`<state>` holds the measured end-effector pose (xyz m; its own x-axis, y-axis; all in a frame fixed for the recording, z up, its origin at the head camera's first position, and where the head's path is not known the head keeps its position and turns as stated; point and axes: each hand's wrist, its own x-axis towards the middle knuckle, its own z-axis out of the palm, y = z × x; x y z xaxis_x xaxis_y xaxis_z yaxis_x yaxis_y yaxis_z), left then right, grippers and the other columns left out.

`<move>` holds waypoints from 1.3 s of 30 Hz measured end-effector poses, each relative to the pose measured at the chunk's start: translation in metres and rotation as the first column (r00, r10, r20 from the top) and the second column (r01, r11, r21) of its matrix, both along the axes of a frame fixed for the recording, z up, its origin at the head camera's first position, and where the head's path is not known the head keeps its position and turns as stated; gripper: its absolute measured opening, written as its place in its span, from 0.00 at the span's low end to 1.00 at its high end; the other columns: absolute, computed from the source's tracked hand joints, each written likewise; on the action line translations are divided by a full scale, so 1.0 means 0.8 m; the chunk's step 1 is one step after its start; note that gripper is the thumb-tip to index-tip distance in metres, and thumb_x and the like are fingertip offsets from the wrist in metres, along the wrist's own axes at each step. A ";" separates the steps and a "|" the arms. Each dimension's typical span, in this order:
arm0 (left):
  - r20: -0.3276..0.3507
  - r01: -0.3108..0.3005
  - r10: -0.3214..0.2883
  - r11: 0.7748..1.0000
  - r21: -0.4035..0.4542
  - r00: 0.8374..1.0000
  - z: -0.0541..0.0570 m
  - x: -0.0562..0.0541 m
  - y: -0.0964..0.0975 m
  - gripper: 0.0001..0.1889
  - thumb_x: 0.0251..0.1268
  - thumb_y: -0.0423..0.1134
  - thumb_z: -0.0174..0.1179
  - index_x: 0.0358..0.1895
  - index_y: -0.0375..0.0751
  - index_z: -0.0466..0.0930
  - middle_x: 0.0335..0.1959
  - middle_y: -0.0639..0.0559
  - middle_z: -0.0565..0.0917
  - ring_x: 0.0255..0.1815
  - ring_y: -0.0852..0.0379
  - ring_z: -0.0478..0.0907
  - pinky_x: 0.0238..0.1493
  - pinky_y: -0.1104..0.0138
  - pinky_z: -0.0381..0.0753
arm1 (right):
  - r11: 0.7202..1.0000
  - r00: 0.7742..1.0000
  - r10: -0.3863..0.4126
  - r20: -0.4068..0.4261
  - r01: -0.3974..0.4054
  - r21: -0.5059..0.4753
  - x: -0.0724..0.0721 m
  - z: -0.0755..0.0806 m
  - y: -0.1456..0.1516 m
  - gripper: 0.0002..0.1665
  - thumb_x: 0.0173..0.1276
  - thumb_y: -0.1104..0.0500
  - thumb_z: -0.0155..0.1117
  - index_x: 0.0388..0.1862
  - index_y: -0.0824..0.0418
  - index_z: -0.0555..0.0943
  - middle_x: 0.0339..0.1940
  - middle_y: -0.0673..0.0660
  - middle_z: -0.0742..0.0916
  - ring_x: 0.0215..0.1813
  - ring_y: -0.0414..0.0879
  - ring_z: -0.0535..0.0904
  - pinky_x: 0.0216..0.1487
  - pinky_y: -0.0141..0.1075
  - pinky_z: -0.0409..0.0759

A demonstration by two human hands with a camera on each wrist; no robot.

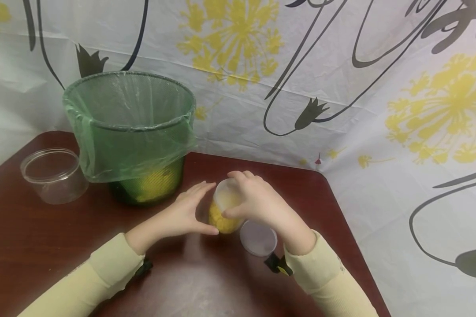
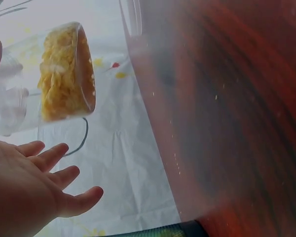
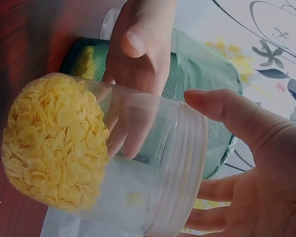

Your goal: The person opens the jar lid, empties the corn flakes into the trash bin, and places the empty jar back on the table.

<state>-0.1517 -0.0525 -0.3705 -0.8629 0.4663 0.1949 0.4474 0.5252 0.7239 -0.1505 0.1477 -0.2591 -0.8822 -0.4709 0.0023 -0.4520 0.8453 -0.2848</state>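
Jar (image 1: 222, 218), part-filled with yellow flakes (image 3: 59, 143); between the hands, above or on the table (image 1: 35, 251), cannot tell which. Right hand (image 1: 259, 200): fingers and thumb curved round its rim end. Left hand (image 1: 186, 213): spread wide, nothing held, beside the jar. Judged done: jar gripped, disc-shaped lid (image 1: 258, 238) laid down. Judged undone: left-hand hold; lidless tub (image 1: 59, 190) shows no contents.
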 end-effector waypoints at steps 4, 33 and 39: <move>0.013 0.011 -0.011 0.999 0.031 1.000 -0.002 0.005 0.005 0.56 0.40 0.57 0.76 0.74 0.44 0.55 0.73 0.42 0.58 0.73 0.41 0.51 0.66 0.39 0.51 | 1.000 1.000 0.014 0.011 -0.014 -0.017 0.007 -0.001 -0.002 0.48 0.43 0.48 0.78 0.64 0.59 0.71 0.54 0.56 0.78 0.51 0.53 0.75 0.49 0.43 0.75; 0.160 0.110 -0.138 0.979 0.170 0.977 -0.022 0.023 0.000 0.49 0.33 0.53 0.79 0.63 0.44 0.63 0.46 0.52 0.78 0.45 0.56 0.76 0.45 0.59 0.76 | 0.992 0.991 0.125 0.043 -0.125 -0.006 0.033 -0.029 -0.018 0.47 0.41 0.47 0.78 0.62 0.59 0.73 0.51 0.54 0.79 0.47 0.50 0.75 0.45 0.40 0.75; 0.176 0.118 -0.139 0.985 0.123 0.975 -0.027 0.023 -0.004 0.49 0.32 0.54 0.79 0.62 0.46 0.63 0.45 0.55 0.79 0.44 0.58 0.76 0.44 0.61 0.77 | 0.993 0.990 0.121 0.070 -0.122 0.004 0.034 -0.037 -0.023 0.47 0.39 0.47 0.79 0.61 0.58 0.74 0.49 0.53 0.79 0.46 0.50 0.75 0.45 0.39 0.74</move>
